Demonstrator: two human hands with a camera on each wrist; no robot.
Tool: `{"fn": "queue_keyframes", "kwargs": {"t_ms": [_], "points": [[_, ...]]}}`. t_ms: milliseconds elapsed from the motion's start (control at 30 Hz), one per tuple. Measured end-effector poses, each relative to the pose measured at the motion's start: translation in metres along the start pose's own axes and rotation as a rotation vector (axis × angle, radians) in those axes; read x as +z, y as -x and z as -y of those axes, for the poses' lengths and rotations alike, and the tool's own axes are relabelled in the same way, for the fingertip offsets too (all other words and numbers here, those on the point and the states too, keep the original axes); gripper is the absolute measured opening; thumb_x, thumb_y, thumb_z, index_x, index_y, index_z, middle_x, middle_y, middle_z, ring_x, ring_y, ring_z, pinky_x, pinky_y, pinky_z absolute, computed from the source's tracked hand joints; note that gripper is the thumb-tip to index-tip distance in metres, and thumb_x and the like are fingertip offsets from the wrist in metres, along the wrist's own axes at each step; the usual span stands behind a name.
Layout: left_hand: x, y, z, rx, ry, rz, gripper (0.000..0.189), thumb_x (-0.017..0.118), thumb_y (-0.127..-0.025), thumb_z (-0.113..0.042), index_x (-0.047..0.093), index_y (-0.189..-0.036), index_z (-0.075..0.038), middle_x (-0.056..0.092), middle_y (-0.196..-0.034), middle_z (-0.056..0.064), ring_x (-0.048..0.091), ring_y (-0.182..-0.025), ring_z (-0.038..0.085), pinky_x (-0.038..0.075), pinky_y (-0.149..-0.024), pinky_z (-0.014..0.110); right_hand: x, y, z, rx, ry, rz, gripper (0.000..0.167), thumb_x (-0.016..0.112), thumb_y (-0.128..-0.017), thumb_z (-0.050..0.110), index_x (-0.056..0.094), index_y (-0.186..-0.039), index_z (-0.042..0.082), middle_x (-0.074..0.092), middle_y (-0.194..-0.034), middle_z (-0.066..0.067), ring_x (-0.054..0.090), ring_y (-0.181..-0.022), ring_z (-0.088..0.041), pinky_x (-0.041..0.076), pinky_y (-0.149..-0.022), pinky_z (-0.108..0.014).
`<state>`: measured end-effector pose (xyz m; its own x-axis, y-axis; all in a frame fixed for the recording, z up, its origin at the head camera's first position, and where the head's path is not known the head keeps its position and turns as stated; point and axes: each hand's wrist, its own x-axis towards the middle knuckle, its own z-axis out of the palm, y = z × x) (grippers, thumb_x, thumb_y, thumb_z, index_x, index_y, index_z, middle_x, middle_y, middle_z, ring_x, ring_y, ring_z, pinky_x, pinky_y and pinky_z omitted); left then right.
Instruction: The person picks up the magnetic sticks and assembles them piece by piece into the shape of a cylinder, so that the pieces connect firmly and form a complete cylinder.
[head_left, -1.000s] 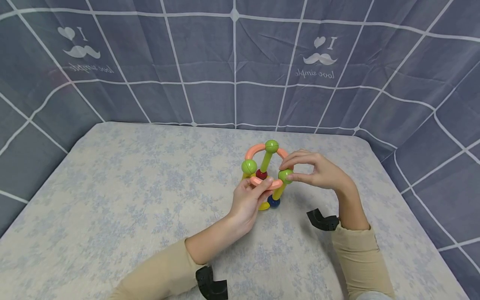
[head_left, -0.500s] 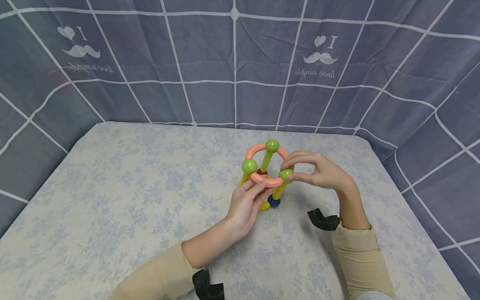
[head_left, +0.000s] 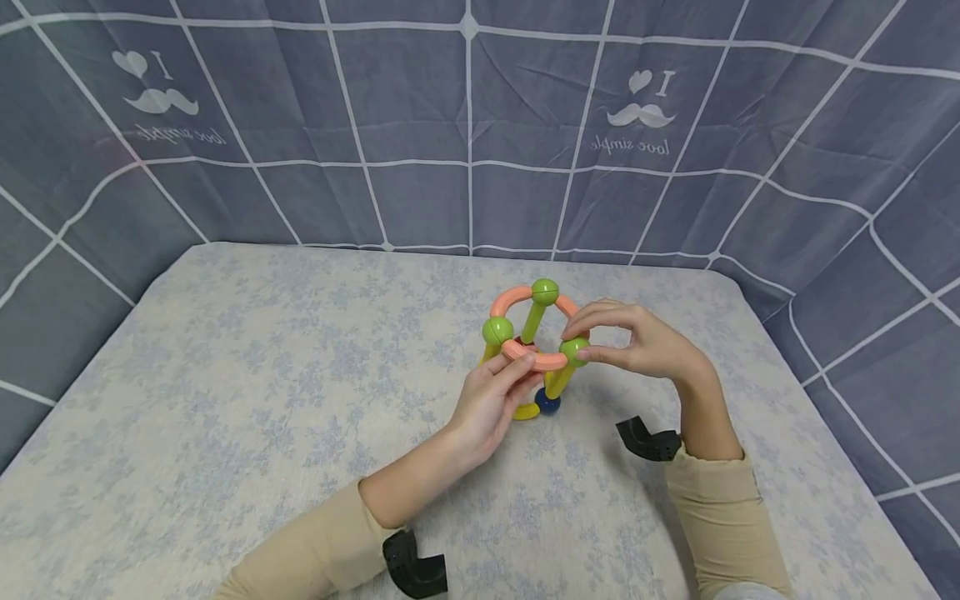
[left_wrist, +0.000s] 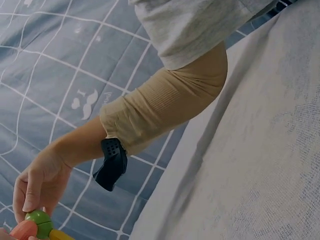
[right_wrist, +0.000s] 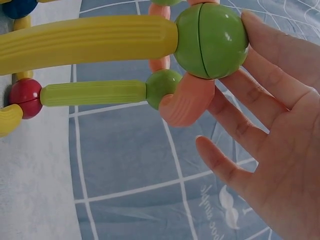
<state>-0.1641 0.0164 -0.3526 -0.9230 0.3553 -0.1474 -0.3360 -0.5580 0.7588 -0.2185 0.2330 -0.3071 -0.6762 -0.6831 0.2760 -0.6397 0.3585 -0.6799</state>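
A toy frame of magnetic rods and balls stands at the right of the table in the head view. My left hand (head_left: 480, 408) pinches a curved pink rod (head_left: 546, 362) at the front of its top ring. The rod's right end meets the right green ball (head_left: 574, 351); its left end lies against or just below the left green ball (head_left: 497, 331). My right hand (head_left: 637, 337) pinches the right green ball between thumb and fingers. A third green ball (head_left: 545, 291) sits at the back. Below are a yellow rod (right_wrist: 90, 45), a blue ball (head_left: 547, 402) and a red ball (right_wrist: 26, 97).
A pale, blue-patterned cloth covers the table (head_left: 262, 400). Blue-grey gridded curtains (head_left: 420, 100) hang behind it and at both sides. Black curved camera mounts (head_left: 647, 440) sit at both wrists.
The left end of the pink rod has risen toward the left green ball, with my left hand shifting slightly up and left. My right hand has barely moved on its ball.
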Motion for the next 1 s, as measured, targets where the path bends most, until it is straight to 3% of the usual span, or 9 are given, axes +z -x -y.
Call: {"fn": "queue_keyframes", "kwargs": {"t_ms": [200, 433, 567, 700, 800, 867, 933, 1000], "points": [[-0.001, -0.001, -0.001, -0.01, 0.015, 0.018, 0.036, 0.047, -0.096, -0.012, 0.045, -0.126, 0.007, 0.048, -0.123, 0.011, 0.055, -0.107, 0.012, 0.043, -0.093, 0.022, -0.001, -0.001, 0.001, 0.013, 0.007, -0.001, 0.025, 0.07, -0.078, 0.0, 0.068, -0.102, 0.007, 0.063, -0.104, -0.002, 0.052, -0.105, -0.012, 0.041, -0.091, -0.026], [-0.01, -0.003, -0.003, -0.005, -0.043, 0.06, 0.039, 0.048, -0.096, -0.015, 0.044, -0.127, 0.008, 0.046, -0.129, 0.012, 0.055, -0.108, 0.012, 0.043, -0.093, 0.025, -0.001, 0.0, 0.002, 0.027, 0.015, 0.003, 0.025, 0.069, -0.079, 0.001, 0.068, -0.103, 0.008, 0.063, -0.105, -0.002, 0.052, -0.106, -0.012, 0.042, -0.091, -0.029], [-0.023, -0.002, -0.001, 0.044, -0.129, 0.053, 0.034, 0.051, -0.094, -0.012, 0.05, -0.119, 0.011, 0.056, -0.112, 0.009, 0.061, -0.095, 0.012, 0.046, -0.091, 0.028, -0.001, 0.002, -0.002, 0.021, -0.025, -0.056, 0.025, 0.065, -0.082, 0.0, 0.066, -0.106, 0.006, 0.061, -0.109, -0.002, 0.051, -0.109, -0.011, 0.04, -0.093, -0.029], [-0.043, -0.003, 0.002, 0.183, -0.363, -0.051, 0.022, 0.058, -0.089, -0.011, 0.058, -0.103, 0.007, 0.062, -0.09, 0.006, 0.062, -0.083, 0.017, 0.051, -0.08, 0.033, 0.002, 0.003, -0.014, 0.082, -0.122, -0.291, 0.021, 0.057, -0.088, -0.002, 0.062, -0.108, -0.004, 0.06, -0.107, -0.006, 0.054, -0.103, -0.01, 0.042, -0.09, -0.023], [-0.059, -0.006, 0.003, 0.293, -0.599, -0.147, 0.022, 0.063, -0.086, -0.013, 0.059, -0.101, 0.002, 0.061, -0.091, 0.008, 0.058, -0.085, 0.021, 0.05, -0.074, 0.032, 0.008, 0.003, -0.029, 0.23, -0.14, -0.428, 0.023, 0.055, -0.091, 0.005, 0.059, -0.109, -0.007, 0.06, -0.103, -0.01, 0.058, -0.092, -0.01, 0.047, -0.08, -0.02], [-0.068, -0.009, 0.004, 0.322, -0.73, -0.166, 0.029, 0.066, -0.085, -0.013, 0.056, -0.108, 0.001, 0.058, -0.1, 0.011, 0.054, -0.093, 0.024, 0.048, -0.076, 0.033, 0.014, 0.004, -0.041, 0.359, -0.109, -0.411, 0.026, 0.056, -0.091, 0.01, 0.058, -0.112, -0.006, 0.06, -0.104, -0.013, 0.059, -0.088, -0.013, 0.05, -0.076, -0.023], [-0.075, -0.012, 0.005, 0.311, -0.837, -0.145, 0.039, 0.067, -0.084, -0.013, 0.052, -0.117, -0.001, 0.055, -0.11, 0.013, 0.051, -0.101, 0.025, 0.045, -0.082, 0.035, 0.021, 0.006, -0.05, 0.448, -0.079, -0.309, 0.028, 0.056, -0.091, 0.009, 0.057, -0.116, -0.005, 0.058, -0.107, -0.017, 0.059, -0.088, -0.018, 0.051, -0.075, -0.028], [-0.082, -0.016, 0.008, 0.276, -0.928, -0.091, 0.048, 0.067, -0.084, -0.015, 0.048, -0.127, -0.005, 0.054, -0.119, 0.012, 0.049, -0.109, 0.026, 0.044, -0.087, 0.039, 0.028, 0.008, -0.058, 0.472, -0.086, -0.184, 0.03, 0.055, -0.089, 0.003, 0.055, -0.117, -0.006, 0.057, -0.111, -0.021, 0.059, -0.089, -0.024, 0.051, -0.074, -0.033]]}}
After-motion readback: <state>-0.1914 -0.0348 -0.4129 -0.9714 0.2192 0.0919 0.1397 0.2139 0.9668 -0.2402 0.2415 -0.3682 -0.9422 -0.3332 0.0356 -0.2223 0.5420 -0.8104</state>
